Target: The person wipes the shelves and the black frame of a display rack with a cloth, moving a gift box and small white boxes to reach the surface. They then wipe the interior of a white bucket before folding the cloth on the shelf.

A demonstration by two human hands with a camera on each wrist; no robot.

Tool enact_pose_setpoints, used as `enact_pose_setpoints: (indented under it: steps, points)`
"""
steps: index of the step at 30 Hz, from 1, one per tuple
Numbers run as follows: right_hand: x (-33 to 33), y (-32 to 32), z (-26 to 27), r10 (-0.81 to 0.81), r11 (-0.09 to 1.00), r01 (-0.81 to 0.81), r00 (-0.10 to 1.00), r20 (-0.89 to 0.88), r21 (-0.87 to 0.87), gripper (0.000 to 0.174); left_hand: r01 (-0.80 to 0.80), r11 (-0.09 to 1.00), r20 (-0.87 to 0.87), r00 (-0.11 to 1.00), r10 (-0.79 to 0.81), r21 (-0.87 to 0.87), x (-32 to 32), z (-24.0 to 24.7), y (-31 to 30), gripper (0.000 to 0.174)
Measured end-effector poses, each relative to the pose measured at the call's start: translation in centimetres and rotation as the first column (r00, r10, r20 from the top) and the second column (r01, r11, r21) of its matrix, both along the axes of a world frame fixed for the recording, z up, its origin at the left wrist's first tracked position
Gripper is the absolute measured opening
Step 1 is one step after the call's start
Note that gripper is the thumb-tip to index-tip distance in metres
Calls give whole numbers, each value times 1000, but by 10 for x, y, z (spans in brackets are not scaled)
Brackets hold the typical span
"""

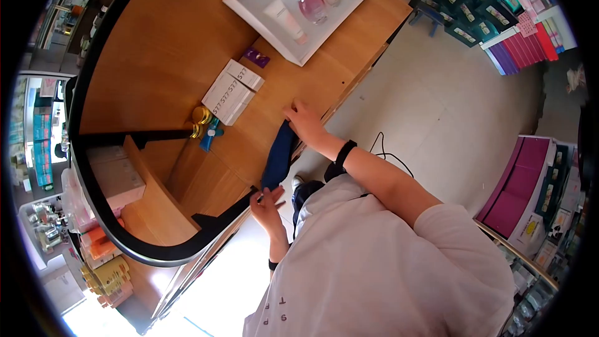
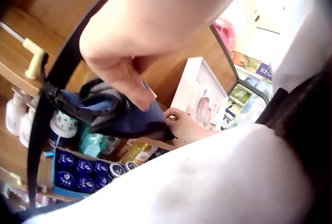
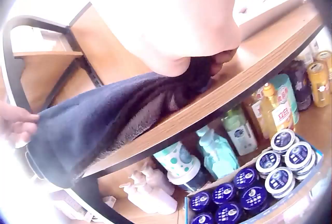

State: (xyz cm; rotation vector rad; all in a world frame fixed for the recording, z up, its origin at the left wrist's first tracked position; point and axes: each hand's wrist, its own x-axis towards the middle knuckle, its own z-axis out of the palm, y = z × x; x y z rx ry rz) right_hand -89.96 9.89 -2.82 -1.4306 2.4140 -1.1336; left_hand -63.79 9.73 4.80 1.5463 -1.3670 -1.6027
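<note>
A long dark blue cloth [image 1: 278, 157] with a grey, fuzzy inner side lies slantwise along the counter's front edge. My right hand [image 1: 306, 126] grips its far end; in the right wrist view the fingers [image 3: 224, 60] curl round the bunched fabric. At the near end is my left hand [image 1: 268, 209], its fingers spread and the fingertips right at the cloth's edge. In the left wrist view that end of the cloth [image 2: 132, 117] sags into loose folds with a black border, below the left hand [image 2: 122, 52].
On the counter [image 1: 156, 43] stand white boxes [image 1: 232, 92], gold-lidded jars [image 1: 201, 115] and a white display tray [image 1: 299, 59] with perfume bottles. A black-framed opening [image 1: 140, 257] curves at the left. Below are pump bottles [image 3: 217, 151] and blue-lidded jars [image 3: 254, 198]. A cable [image 1: 399, 159] crosses the floor.
</note>
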Motion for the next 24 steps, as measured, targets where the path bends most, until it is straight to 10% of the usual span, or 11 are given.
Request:
enact_pose_setpoints:
  steps: [7,9,11,13,24]
  points:
    - [-71,41,4,-88,994,88,996,5,69,23,127,895,53,992,-115,-427,-89,-44,-62,43]
    - [-86,53,5,-92,994,91,996,13,54,23,615,509,590,773,-235,-602,-126,-18,-59,50]
    - [-104,63,7,-103,994,102,994,22,40,24,720,519,594,684,-423,-460,-135,-54,-60,59]
    - [-120,73,7,-123,992,123,992,28,-26,23,848,341,850,487,-202,-405,-156,-67,-35,65]
    - [-189,129,10,-311,941,324,941,131,-95,25,926,-9,888,361,-285,-378,-248,-60,-22,77]
